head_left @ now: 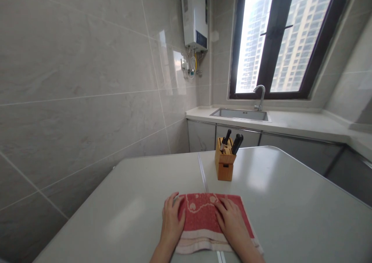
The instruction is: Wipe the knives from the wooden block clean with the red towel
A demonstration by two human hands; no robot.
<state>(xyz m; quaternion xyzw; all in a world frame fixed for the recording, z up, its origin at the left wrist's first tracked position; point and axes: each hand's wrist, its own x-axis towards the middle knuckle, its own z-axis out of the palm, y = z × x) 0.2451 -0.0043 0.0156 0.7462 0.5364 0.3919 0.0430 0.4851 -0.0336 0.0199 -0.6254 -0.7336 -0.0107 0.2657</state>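
Resting both hands, palms down, on a red towel (200, 218), spread on a white table (130, 201) well short of the far edge, across the metal strip (202, 171) running fr. that edge toward the near side. Keeping left hand (172, 221) half-open at the towel's L edge, w/ fingers bent nr its far L corner & thumb apart fr. them, touching cloth. Keeping right hand (232, 220) loosely open atop the towel's R half, w/ fingers curved, thumb spread, likewise just touching cloth. Note pale wavy line & small pale shapes on the red, plus whitish band & layered folds along near side.

Farther back, nr table's far edge & just R of strip, see upright wooden knife block (225, 170) w/ dark-handled knives (237, 143) slotted in top. Past that edge, see pale worktop (303, 120) w/ steel sink (241, 115) & curved tap (263, 97), set over grey cupboards (200, 133). In bkgd, see dark-framed window (266, 55), tall bldgs outside, plus white water heater (192, 19) mounted high nr corner of grey tiled wall (81, 54), pipes & cables below.
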